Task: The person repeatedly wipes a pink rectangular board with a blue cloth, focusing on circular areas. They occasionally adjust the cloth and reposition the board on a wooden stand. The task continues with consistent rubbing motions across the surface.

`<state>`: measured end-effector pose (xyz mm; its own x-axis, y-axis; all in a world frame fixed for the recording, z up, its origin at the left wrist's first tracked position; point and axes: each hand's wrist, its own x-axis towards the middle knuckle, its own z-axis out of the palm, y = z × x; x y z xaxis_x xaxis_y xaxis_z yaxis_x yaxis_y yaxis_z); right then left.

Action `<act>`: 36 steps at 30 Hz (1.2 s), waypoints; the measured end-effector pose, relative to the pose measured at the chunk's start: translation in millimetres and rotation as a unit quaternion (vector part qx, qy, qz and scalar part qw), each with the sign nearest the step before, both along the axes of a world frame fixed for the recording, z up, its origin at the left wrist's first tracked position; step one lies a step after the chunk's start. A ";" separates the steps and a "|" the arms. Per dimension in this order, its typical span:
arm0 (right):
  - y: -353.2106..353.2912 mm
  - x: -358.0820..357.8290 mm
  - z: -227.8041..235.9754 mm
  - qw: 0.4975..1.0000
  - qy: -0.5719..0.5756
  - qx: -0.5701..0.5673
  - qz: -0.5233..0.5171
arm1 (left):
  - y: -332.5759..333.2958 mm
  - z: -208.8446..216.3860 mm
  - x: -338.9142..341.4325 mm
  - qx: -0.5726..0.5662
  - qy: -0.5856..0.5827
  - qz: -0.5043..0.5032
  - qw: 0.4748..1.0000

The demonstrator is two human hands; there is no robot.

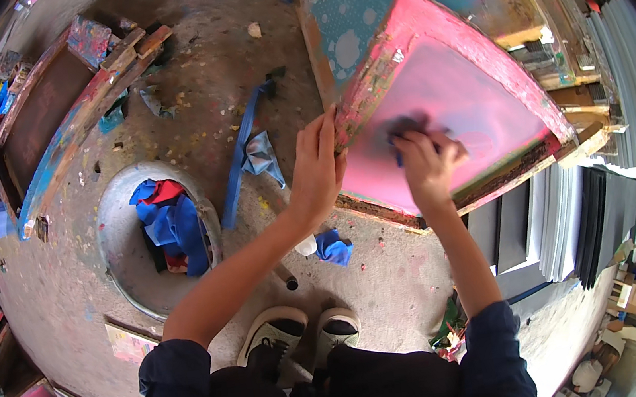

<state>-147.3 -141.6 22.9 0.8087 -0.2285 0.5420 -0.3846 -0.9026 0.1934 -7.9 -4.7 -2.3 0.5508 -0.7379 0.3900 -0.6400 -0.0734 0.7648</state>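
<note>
A screen-printing frame point(434, 13) stands tilted ahead of me to the right, its wooden border smeared pink and its mesh stained pink with a greyish haze. My left hand point(318, 168) grips the frame's left edge, fingers up along the outer side. Against the mesh, my right hand point(433, 166) presses a dark rag point(407, 126), which is blurred by motion. Part of the rag is hidden under the fingers. Behind the frame leans a light blue board point(338, 15) with white spots.
A pale round tub point(121, 260) at left holds blue and red cloths point(177, 225). Another paint-stained frame point(43, 126) lies beyond it. A blue cloth strip point(237, 161) and a blue scrap point(334, 248) lie on the floor. Stacked sheets point(558, 219) stand at right.
</note>
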 end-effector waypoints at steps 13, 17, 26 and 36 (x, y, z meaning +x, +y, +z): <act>0.2 -8.3 -11.0 0.998 -0.049 0.003 -0.029 | 1.1 -1.7 3.5 -0.009 -0.003 -0.017 1.000; 6.5 -5.2 -14.7 0.993 -0.108 0.023 -0.049 | -0.1 -2.6 -0.2 0.000 -0.014 -0.007 1.000; -4.7 -10.5 -14.1 0.998 -0.063 -0.002 -0.014 | -1.0 -1.6 3.1 0.001 0.000 -0.027 1.000; -9.7 -14.2 -0.2 0.998 -0.058 -0.001 -0.028 | 0.4 -1.6 4.2 0.007 -0.005 -0.019 1.000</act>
